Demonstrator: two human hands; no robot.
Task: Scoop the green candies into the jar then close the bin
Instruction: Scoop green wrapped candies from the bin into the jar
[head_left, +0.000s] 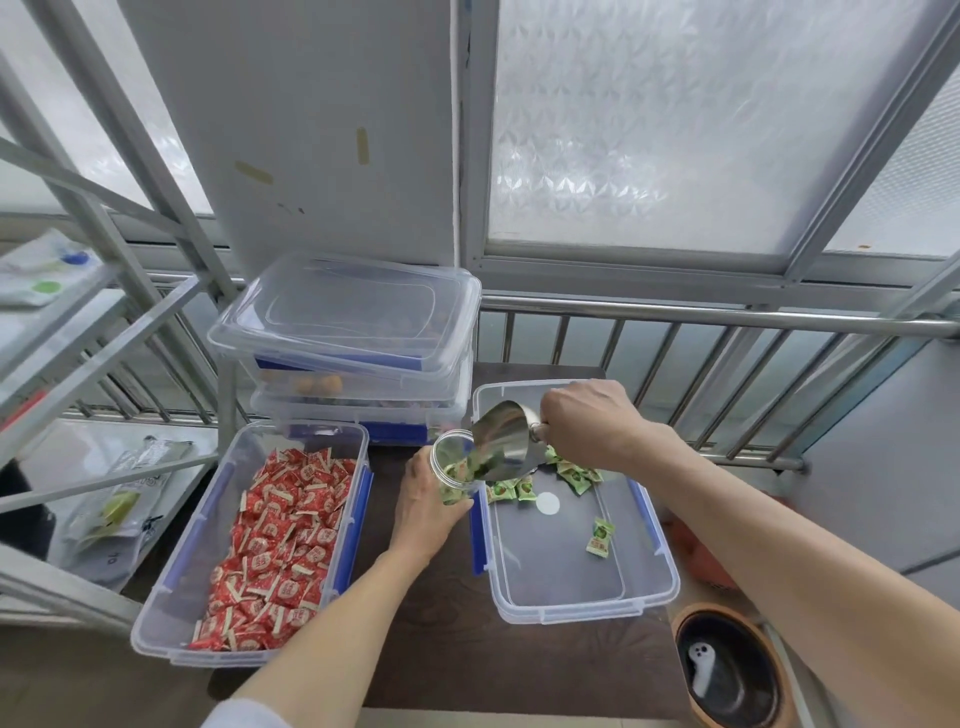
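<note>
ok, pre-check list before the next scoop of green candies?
1. Jar held by left hand, mouth tilted toward scoop: ok.
2. Metal scoop gripped by right hand, lip at jar mouth: ok.
3. Scoop emptied: cannot tell, candies show at its lip.
4. Green candies left in right bin: ok, few remain.
5. Stray candy sits apart, near the front: not ok.
6. Jar room left: cannot tell.

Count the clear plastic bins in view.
4: the red-candy bin at left, the green-candy bin at right, and two lidded ones stacked behind, upper on lower. More may sit behind the stack.
</note>
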